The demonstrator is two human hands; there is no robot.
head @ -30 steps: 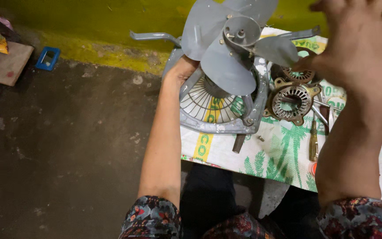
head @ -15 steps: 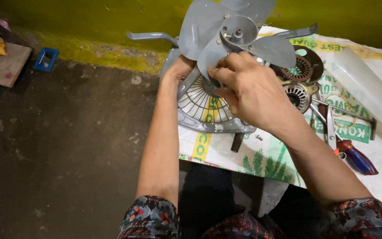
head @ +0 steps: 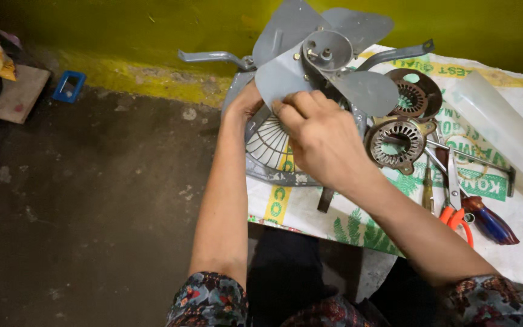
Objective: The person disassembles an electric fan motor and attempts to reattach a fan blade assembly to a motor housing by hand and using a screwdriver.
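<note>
My left hand [head: 246, 103] grips the fan frame [head: 261, 142], steadying it; right hand [head: 319, 136] fingers pinch 1 grey blade [head: 282, 79] just above them.

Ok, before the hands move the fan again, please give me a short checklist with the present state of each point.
1. Left hand holds the fan frame: ok, it grips the frame's left rim.
2. Right hand on the blade: ok, the fingertips touch the lower-left blade's edge.
3. Hub seated on its shaft: cannot tell, the joint is hidden.
4. Frame flat on the sack: cannot tell, the arms cover part of it.
5. Motor parts apart from the blades: ok, they lie to the right, though close.
6. Scissors and screwdriver away from the hands: ok, they lie at the right.
</note>
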